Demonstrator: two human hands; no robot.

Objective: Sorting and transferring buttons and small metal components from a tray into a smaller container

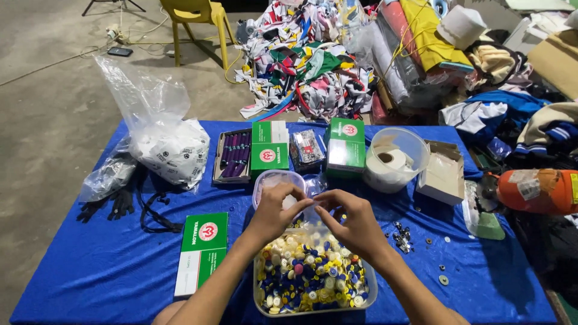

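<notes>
On the blue tabletop [90,271], a green-and-white box [201,253] lies left of the left hand [278,207] and right hand [355,222], fingertips pinched together on something too small to tell, above the button tub [313,274] at the near edge.

Even, fairly bright overhead light falls on the blue table [90,271], leaving only soft, short shadows. Mild glare sits on the clear plastic bag [144,96] at ten o'clock. Wide-angle bending curves the edges; the heap toward one o'clock looks slightly soft.
</notes>
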